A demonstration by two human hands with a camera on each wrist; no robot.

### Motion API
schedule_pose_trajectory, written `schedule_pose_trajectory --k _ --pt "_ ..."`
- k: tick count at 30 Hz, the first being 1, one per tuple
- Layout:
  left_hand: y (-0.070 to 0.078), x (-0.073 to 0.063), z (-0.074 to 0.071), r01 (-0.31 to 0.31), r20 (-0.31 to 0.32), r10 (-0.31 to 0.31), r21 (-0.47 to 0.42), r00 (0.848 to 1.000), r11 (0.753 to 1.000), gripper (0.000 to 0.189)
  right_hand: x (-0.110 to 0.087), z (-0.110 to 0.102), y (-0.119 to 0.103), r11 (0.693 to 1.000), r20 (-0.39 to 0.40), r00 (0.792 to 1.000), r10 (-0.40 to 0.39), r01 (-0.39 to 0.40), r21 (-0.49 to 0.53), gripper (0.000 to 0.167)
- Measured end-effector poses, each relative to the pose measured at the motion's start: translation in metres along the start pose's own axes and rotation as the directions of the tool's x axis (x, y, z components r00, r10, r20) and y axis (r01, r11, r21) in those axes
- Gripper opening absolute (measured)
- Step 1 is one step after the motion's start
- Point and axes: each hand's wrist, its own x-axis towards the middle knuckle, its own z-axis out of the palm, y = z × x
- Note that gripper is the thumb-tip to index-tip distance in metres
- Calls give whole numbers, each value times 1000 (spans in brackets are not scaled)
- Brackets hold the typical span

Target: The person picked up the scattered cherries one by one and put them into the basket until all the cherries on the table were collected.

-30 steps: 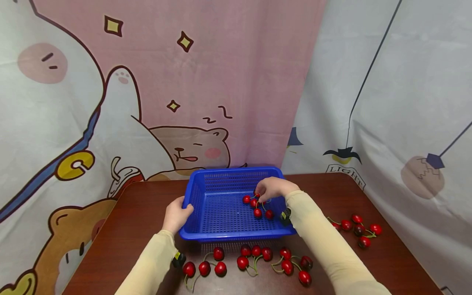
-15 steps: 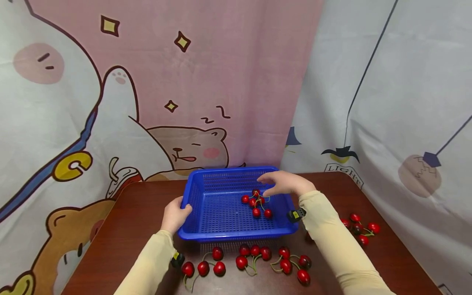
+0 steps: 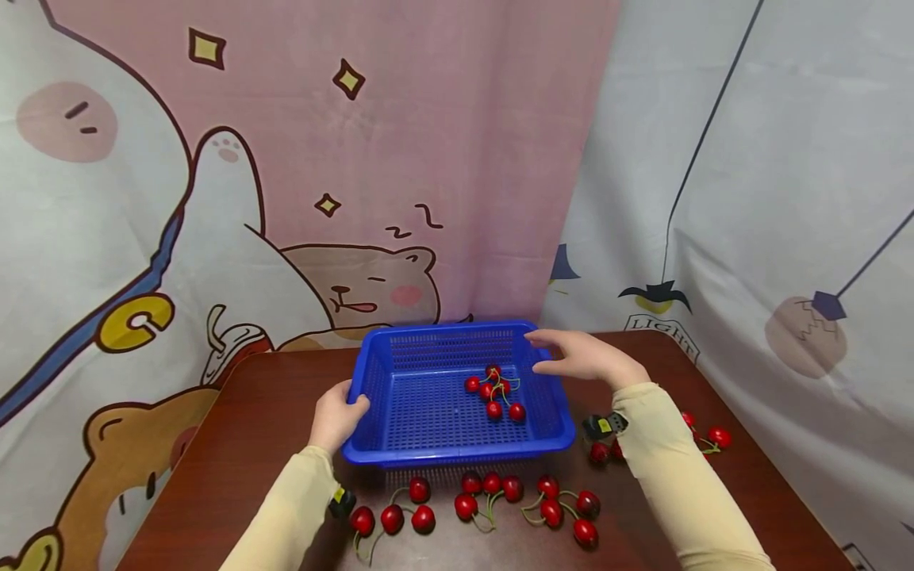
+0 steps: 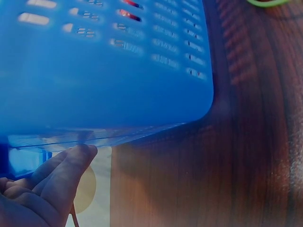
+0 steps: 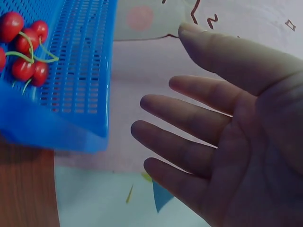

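A blue plastic basket with slotted walls stands on the table. My left hand grips its left rim, thumb over the top; the left wrist view shows fingers against the basket's edge. Inside, toward the right, lies a bunch of red cherries with green stems, seen also in the right wrist view as cherries. Over the basket's right rim hovers my right hand, fingers spread and holding nothing. In its wrist view the right hand is apart from the basket wall.
Along the table front lie a left cherry bunch, a middle bunch and a right bunch. More cherries at the right are partly hidden by my right sleeve. A printed curtain hangs behind the table.
My right hand has let go of the cherries in the basket, spread its fingers and moved right to above the right rim. The left hand keeps its hold on the basket.
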Motion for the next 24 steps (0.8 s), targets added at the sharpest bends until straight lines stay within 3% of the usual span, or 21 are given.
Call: schedule_pose_trajectory --k 11,17,24 --pt "0 -1 0 6 4 -6 2 1000 1000 39 -27 -1 30 999 -87 995 47 -44 31 67" --pt "0 -1 0 3 7 -3 -2 1000 1000 39 -39 4 47 995 -92 991 99 -96 34 68" --pt "-1 0 0 1 5 -1 -4 1000 1000 41 -49 16 66 995 -92 991 101 -100 17 64"
